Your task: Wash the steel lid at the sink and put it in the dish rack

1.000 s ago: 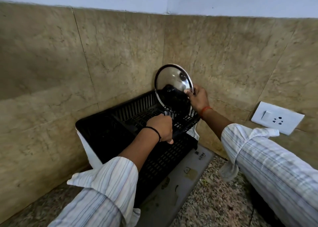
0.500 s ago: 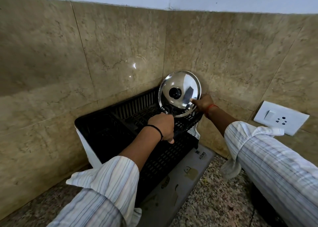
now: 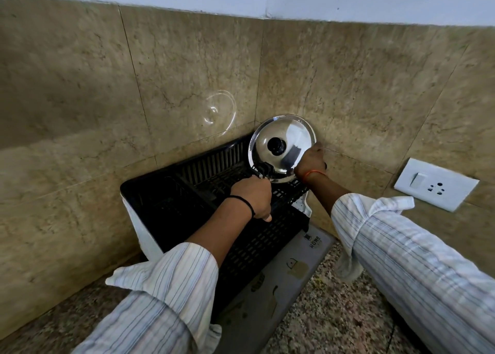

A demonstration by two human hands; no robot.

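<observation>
The steel lid point(image 3: 290, 129) with a black knob stands on edge at the back right corner of the black dish rack point(image 3: 211, 163), knob side facing me, close to the tiled wall. My right hand point(image 3: 310, 163) holds the lid's lower right rim; its fingers are hidden behind the lid. Just below the lid, my left hand point(image 3: 253, 198) is curled around a black bar of the rack's upper tier.
The rack sits in a wall corner on a grey drip tray point(image 3: 294, 268) over a speckled granite counter point(image 3: 334, 313). A white switch and socket plate point(image 3: 435, 183) is on the right wall. The lid casts a bright reflection on the tiles point(image 3: 219, 109).
The lid has turned from its dark inner side to its knob side and come down lower into the rack's back right corner. My right hand followed it; my left hand stayed on the rack.
</observation>
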